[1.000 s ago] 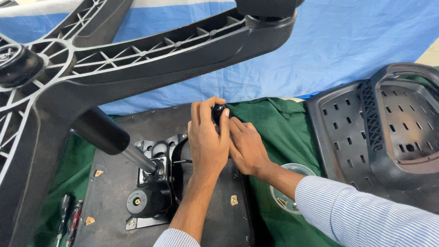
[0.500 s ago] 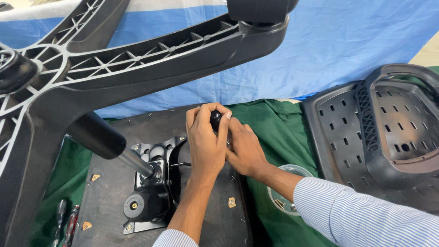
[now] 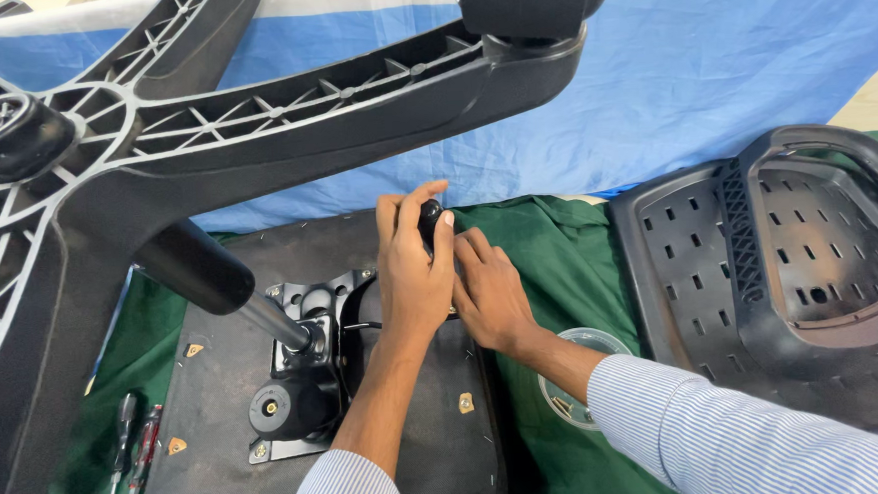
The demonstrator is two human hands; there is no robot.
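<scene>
1. Black knob (image 3: 430, 220) — that's the centre of it, sitting at the far edge of the upturned seat underside (image 3: 217, 409), on the green cloth (image 3: 550, 261).
2. Nearest us, two striped sleeves come up from the bottom edge, and a clear round dish (image 3: 594, 347) of small hardware sits beside the right forearm.
3. Two screwdrivers (image 3: 129, 449) lie on the cloth at the left, not in anyone's hand.
4. Middle ground: the metal tilt mechanism (image 3: 301, 375) already sits on the seat with the gas cylinder (image 3: 200, 270) and star base (image 3: 105, 184) standing in it, so that part looks fitted.
5. Left hand (image 3: 412, 268) is closed around the knob, thumb and fingers wrapped over it.
6. Right hand (image 3: 489, 292) presses in just beside it, fingers curled; whether it grips anything, I cannot tell.
7. Far right, the perforated backrest (image 3: 780, 249) lies detached, so that piece looks left to do.
</scene>
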